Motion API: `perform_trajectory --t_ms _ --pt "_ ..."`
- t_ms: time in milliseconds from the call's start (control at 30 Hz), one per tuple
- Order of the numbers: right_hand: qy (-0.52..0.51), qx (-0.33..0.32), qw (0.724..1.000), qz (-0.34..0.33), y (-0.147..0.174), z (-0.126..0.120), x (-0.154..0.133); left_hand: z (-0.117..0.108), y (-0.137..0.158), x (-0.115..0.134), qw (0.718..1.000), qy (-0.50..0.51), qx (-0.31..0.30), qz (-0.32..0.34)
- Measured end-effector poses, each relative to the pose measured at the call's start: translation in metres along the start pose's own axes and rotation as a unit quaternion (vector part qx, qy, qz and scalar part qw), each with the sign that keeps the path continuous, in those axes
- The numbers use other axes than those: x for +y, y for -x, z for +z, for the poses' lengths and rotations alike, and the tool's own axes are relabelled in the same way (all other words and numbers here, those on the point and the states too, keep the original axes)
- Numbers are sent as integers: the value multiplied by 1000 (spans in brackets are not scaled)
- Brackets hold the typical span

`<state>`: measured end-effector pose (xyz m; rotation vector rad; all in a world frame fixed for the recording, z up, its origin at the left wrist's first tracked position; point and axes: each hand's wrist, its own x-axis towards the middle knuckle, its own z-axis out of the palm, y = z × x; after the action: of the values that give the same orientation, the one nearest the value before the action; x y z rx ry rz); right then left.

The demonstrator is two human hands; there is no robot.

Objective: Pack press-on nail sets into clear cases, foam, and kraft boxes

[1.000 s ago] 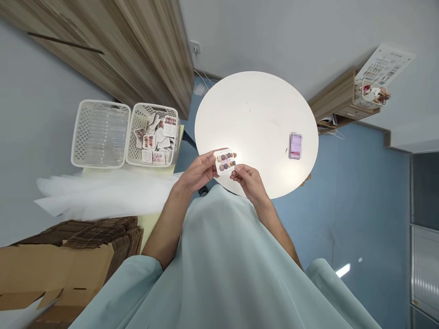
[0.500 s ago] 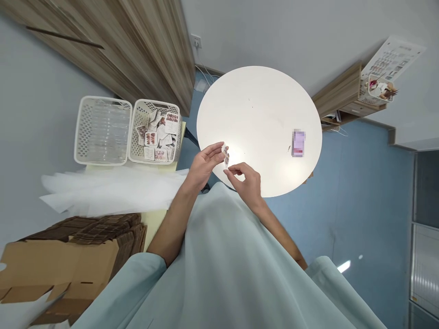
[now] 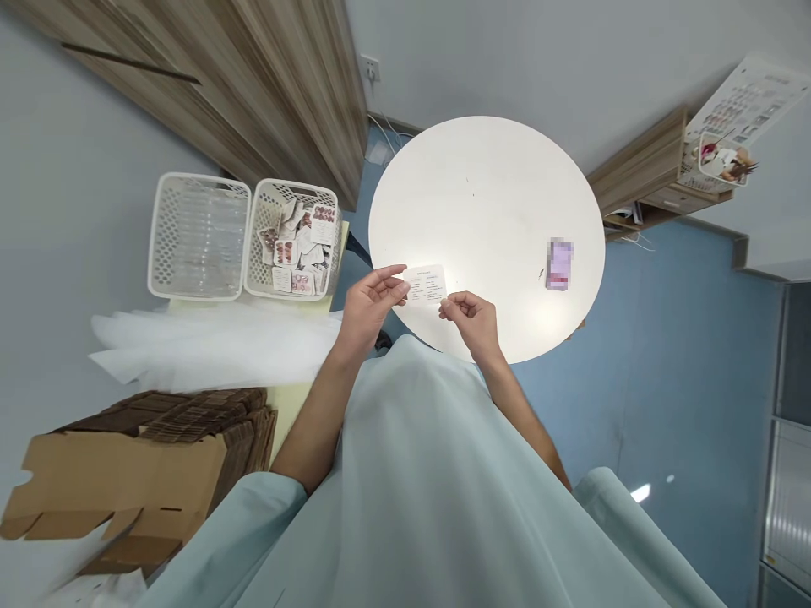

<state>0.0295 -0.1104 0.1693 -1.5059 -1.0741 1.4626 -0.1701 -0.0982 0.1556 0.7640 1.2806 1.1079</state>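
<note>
A small white card [image 3: 426, 285] with printed text is held up over the near edge of the round white table [image 3: 487, 186]. Its left edge is pinched between the thumb and fingers of my left hand [image 3: 369, 306]. At the lower right corner of the card, the thumb and fingertips of my right hand [image 3: 474, 321] are closed on it. The printed side faces me; the other side is hidden.
On the table's right lies a blurred purple object [image 3: 559, 264]. To the left stand a basket of clear plastic pieces [image 3: 201, 236] and a basket of similar cards [image 3: 295, 245]. White sheets [image 3: 209, 346] and flattened cardboard boxes [image 3: 127, 481] lie nearer me.
The card has turned from nearly edge-on, with brownish shapes showing, to its text side facing me. My right hand has shifted slightly right, gripping the card's corner.
</note>
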Motion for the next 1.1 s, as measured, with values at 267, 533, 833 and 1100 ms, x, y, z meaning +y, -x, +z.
perform_trajectory --t_ms 267,533,833,1100 --pt "-50 -66 996 35 -2 -4 -2 -8 0 3 993 69 -83 -56" --pt "-141 -192 961 137 -8 -6 3 -6 2 10 965 117 -208 -110" --pt "1 -31 999 38 -1 3 3 3 2 4 995 15 -60 -78" --pt "176 5 977 -123 12 22 0 11 5 -1 999 -37 -6 -38"
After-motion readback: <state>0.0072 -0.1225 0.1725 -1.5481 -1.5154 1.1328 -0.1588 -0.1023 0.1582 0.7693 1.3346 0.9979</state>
